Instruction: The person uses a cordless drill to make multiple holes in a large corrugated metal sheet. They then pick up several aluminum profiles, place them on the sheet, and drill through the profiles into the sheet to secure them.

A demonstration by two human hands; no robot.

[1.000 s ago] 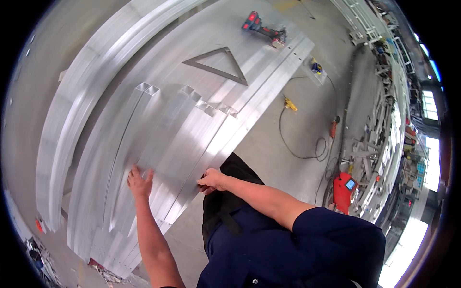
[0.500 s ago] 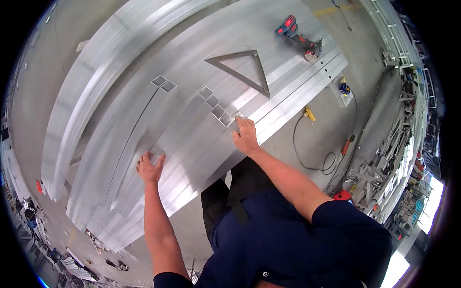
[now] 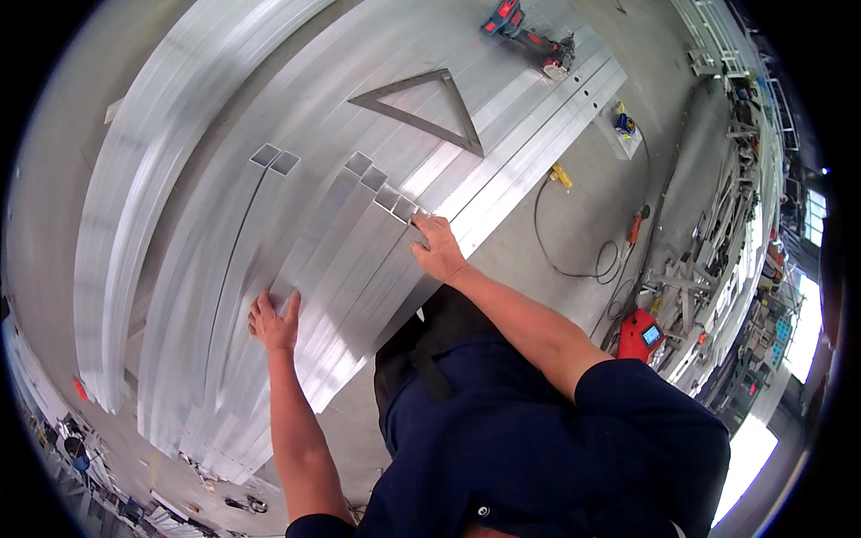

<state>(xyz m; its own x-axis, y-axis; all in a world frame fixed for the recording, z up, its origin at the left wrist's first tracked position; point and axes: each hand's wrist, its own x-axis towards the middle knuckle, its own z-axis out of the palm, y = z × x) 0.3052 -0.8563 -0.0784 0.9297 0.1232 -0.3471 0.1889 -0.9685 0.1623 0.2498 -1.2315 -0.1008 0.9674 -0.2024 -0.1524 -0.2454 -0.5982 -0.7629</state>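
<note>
Many square metal tubes [image 3: 354, 247] side by side in a broad spread, tube ends [image 3: 388, 196] stepped rather than flush. Left hand [image 3: 276, 325] lying open over the tubes, fingers spread, gripping nothing; right hand [image 3: 439, 249] with bent fingers against the nearest end, closed on it or merely touching, impossible to tell. Main risk, by judgement: a nipped or cut fingertip, from one tube sliding against its neighbour or from a raw cut rim. Also possible: a neighbour dragged along through tight side contact, or a tube slipping off the near side after an outward push. Less likely: a knock to the triangular frame [image 3: 417, 125] or the power tool [image 3: 540, 43] farther along, from a tube shoved too far that way.
</note>
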